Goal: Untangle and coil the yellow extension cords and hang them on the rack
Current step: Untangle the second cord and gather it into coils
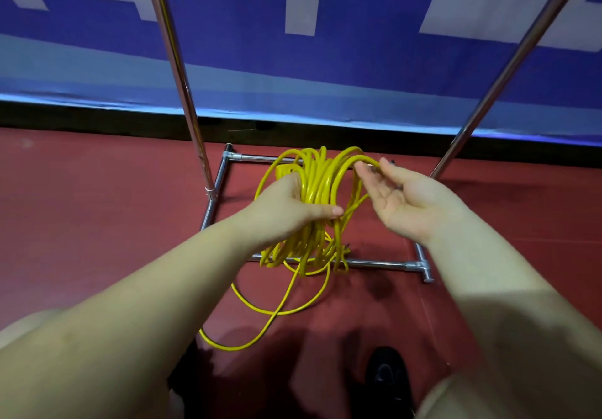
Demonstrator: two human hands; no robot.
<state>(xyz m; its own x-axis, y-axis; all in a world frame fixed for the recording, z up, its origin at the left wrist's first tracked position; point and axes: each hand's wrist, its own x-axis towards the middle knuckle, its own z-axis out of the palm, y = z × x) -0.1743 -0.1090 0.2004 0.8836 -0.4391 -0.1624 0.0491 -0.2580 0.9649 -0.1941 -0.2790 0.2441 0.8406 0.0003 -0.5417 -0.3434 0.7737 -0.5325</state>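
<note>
yellow cord (317,184) coiled, tail on floor, rack (182,86) upright

Head view – looks forward-down, close over hands (325,203).

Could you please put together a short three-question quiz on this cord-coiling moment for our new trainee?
1. True or false: the left hand grips the bundled loops of the yellow cord.
2. What does the right hand do? A) rests on the rack; B) guides one loop of the cord with its fingers; C) hangs idle.
3. Fill in: the loose tail of the cord trails down onto the red ____.

Key: 1 true; 2 B; 3 floor.
</note>
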